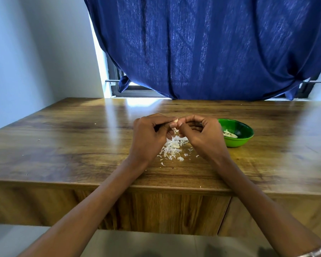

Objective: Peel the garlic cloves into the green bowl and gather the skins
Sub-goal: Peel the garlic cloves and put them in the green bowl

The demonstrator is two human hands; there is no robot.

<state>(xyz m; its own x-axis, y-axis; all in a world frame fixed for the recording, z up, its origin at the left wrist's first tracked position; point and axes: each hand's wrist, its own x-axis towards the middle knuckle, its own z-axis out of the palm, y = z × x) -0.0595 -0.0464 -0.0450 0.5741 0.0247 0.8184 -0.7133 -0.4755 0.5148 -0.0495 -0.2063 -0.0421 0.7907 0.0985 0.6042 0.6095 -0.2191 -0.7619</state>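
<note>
My left hand (150, 135) and my right hand (202, 135) meet above the table, both pinching one garlic clove (176, 121) between their fingertips. A strip of skin hangs from the clove. Directly below the hands lies a loose pile of white garlic skins (173, 148), with at least one clove among them. The green bowl (238, 140) stands just right of my right hand and holds a few peeled cloves (230, 135); the hand hides its left rim.
The wooden table (72, 141) runs wide to both sides, with small skin flecks scattered around the pile. A blue curtain (211, 49) hangs over a window behind the far edge. A white wall is at the left.
</note>
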